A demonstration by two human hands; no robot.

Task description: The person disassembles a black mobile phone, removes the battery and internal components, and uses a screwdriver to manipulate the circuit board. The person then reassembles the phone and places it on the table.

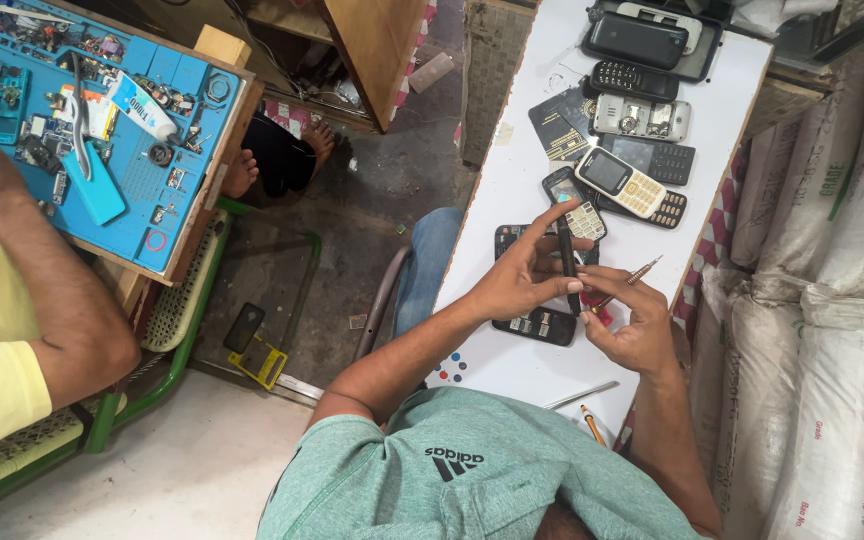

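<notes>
Workshop floor of bare concrete at centre, white table point(512, 190) running from 12 o'clock down to my hands. At 10 o'clock: blue repair mat point(167, 215) crowded with small parts, a co-worker's arm point(42, 290) in a yellow sleeve resting by it. At 8 o'clock on the floor, a yellow-and-black device point(257, 355).

My left hand point(522, 280) grips a slim black phone point(567, 265) edge-on, fingers wrapped around it, just above the table near centre. My right hand point(637, 325) touches the phone's lower end and pinches a thin screwdriver point(627, 283) pointing toward 2 o'clock. Hands close together, meeting at the phone.

Under them lies a black phone part point(535, 326). At 1 o'clock: a cluster of keypad phones point(632, 160). White sacks point(832, 300) stacked at 3 o'clock.
</notes>
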